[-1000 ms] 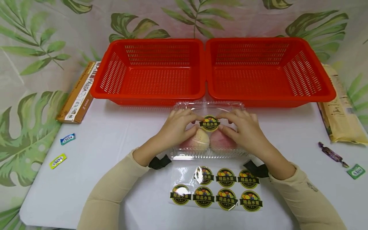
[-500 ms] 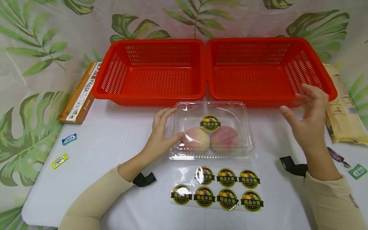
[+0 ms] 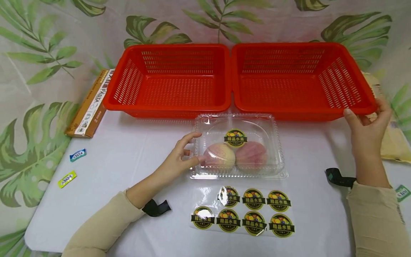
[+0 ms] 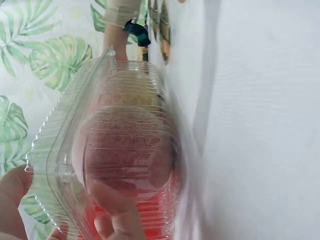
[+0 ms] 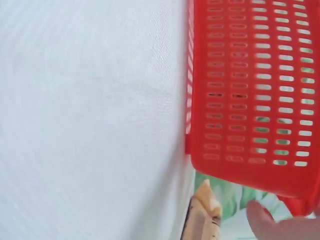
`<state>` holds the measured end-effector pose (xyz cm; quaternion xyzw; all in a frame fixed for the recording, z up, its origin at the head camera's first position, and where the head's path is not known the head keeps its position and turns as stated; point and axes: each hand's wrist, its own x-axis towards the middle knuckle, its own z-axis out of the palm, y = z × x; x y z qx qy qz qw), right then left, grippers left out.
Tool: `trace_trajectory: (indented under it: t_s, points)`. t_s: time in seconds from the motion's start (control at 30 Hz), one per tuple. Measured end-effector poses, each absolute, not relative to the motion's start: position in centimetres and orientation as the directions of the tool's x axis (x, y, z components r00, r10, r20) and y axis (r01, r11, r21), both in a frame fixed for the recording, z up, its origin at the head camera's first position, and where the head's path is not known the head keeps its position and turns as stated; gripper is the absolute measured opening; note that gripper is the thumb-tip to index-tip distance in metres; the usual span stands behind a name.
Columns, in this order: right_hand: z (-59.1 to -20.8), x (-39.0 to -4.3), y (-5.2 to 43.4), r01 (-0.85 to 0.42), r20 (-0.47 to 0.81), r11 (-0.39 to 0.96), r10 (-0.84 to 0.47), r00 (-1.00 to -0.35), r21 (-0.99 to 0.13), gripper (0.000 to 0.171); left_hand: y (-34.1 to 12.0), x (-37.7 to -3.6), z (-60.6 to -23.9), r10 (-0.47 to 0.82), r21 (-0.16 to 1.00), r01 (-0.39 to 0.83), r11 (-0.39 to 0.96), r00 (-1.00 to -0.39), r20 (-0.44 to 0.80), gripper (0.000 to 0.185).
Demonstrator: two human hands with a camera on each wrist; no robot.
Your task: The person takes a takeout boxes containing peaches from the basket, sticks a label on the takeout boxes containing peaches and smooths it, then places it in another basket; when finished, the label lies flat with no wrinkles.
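Note:
A clear plastic fruit container (image 3: pixel 277 142) with two peaches (image 3: pixel 252 157) in it stands mid-table, a round black-and-gold sticker (image 3: pixel 236 138) on its lid. My left hand (image 3: pixel 178 157) holds the container's left side, thumb and index finger spread along its edge. The left wrist view shows fingers (image 4: pixel 117 207) against the ribbed clear wall. At the front right corner of the right red basket (image 3: pixel 298 110), my right hand (image 3: pixel 370 128) grips the rim, thumb at the front and fingers hidden behind. The basket's slotted wall (image 5: pixel 250 100) fills much of the right wrist view.
A second red basket (image 3: pixel 167 109) stands left of the first, side by side. In front of the container lies a sheet of stickers (image 3: pixel 240 214). A pasta box (image 3: pixel 90 103) and small candies (image 3: pixel 78 155) lie left; a beige packet (image 3: pixel 393 139) and green candy (image 3: pixel 402 192) lie right.
Both hands have left the sticker on the lid. The left hand has slid to the container's left side; the right hand has moved right to the right basket's corner and taken hold of it.

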<state>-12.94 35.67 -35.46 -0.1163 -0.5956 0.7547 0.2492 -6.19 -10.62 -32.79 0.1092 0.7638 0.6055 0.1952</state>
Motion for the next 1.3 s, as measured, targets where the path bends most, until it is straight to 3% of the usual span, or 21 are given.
trace_trajectory:
  t_s: [0.13,0.3,0.47,0.67,0.93,1.13,1.3]
  points:
    - [-35.6,-13.2,35.8,-0.217,0.01,-0.371,0.486,-0.874,-0.903,0.071,-10.7,-6.5,-33.6,0.421,0.984,-0.117,0.134,-0.892,-0.164,0.063]
    - [-35.3,-13.1,35.8,-0.186,-0.03,-0.418,0.459,-0.888,-0.889,0.073,-11.0,-6.2,-34.9,0.447,0.987,-0.123,0.105,-0.881,-0.157,0.066]
    - [-35.3,-13.0,35.5,-0.221,-0.02,-0.486,0.442,-0.897,-0.846,0.072,-10.9,-5.2,-33.6,0.481,0.997,-0.058,0.057,-0.873,-0.078,0.068]
    - [-35.4,-13.1,35.6,-0.233,-0.018,-0.494,0.452,-0.892,-0.837,0.072,-9.5,-5.9,-29.9,0.514,0.993,0.072,-0.094,-0.851,0.11,0.066]
    - [-35.3,-13.5,35.9,-0.219,-0.019,-0.438,0.477,-0.879,-0.872,0.072,-5.3,-11.3,-25.1,0.462,0.953,0.17,-0.25,-0.844,0.272,0.06]
    - [-35.4,-13.3,35.7,-0.2,-0.044,-0.499,0.436,-0.899,-0.843,0.074,-1.2,-15.9,-22.9,0.436,0.968,0.11,-0.225,-0.877,0.201,0.058]
    - [-35.2,-13.2,35.9,-0.158,-0.062,-0.449,0.438,-0.897,-0.88,0.074,2.0,-20.3,-24.4,0.432,0.988,-0.01,-0.153,-0.9,0.058,0.055]
